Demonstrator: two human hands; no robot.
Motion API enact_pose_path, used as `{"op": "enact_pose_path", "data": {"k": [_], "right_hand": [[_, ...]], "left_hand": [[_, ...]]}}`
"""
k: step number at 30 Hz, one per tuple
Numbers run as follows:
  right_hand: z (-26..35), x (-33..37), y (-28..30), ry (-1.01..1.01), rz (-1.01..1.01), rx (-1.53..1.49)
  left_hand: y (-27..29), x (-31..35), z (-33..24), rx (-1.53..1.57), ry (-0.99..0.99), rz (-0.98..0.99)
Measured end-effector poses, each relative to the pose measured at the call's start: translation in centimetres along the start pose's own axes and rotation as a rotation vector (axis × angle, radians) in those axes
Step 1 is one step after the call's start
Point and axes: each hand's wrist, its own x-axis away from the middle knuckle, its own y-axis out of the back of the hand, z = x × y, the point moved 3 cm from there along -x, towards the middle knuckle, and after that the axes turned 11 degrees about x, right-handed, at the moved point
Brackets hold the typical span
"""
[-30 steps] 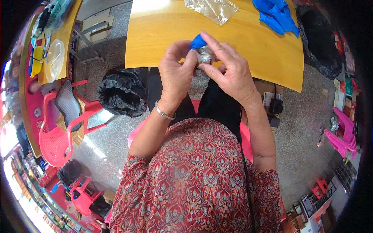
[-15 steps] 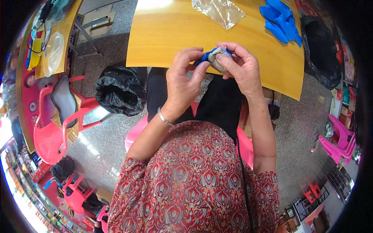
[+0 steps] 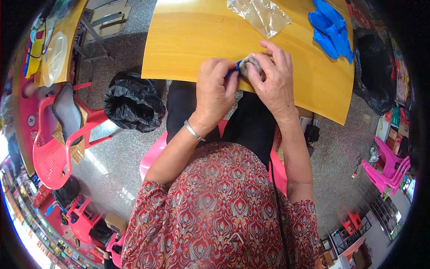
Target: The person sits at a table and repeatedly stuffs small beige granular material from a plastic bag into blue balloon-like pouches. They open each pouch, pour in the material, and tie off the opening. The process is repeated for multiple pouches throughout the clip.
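Observation:
Above the near edge of the yellow table, my left hand (image 3: 216, 85) is closed, pinching a small crumpled blue piece (image 3: 234, 69) between thumb and fingers. Against it sits a greyish, rounded, wrinkled lump (image 3: 249, 64), which my right hand (image 3: 274, 83) grips with thumb and forefinger. The two seem to meet between my hands; whether they are one thing I cannot tell. Farther right on the tabletop lies a heap of similar crumpled blue pieces (image 3: 331, 32). A clear plastic bag (image 3: 261, 15) lies flat beyond my hands.
The yellow table (image 3: 188, 40) spans the far side. A bin lined with a black bag (image 3: 134, 102) stands left of my legs, beside a pink chair (image 3: 53, 154). Another black bag (image 3: 375, 67) hangs by the table's right edge. Stacked magenta chairs (image 3: 387, 166) stand farther right.
My right hand has turned so its back faces up more, with fingers raised over the grey lump. Less blue shows between my hands. The whole view has shifted slightly.

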Motion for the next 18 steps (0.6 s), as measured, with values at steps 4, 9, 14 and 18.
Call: {"op": "enact_pose_path", "data": {"k": [4, 9, 14, 18], "right_hand": [[-0.3, 0.0, -1.2, 0.072, -0.058, -0.123], [-0.8, 0.1, -0.8, 0.248, 0.073, -0.189], [-1.5, -0.5, -0.5, 0.277, 0.108, -0.196], [-1.7, -0.7, -0.5, 0.209, 0.095, -0.287]], "left_hand": [[0.0, -0.6, -0.1, -0.047, -0.075, -0.006], [0.5, -0.6, 0.1, -0.006, 0.027, 0.01], [0.7, -0.7, 0.3, -0.014, 0.031, 0.015], [0.7, -0.4, 0.3, 0.002, 0.023, -0.011]]}}
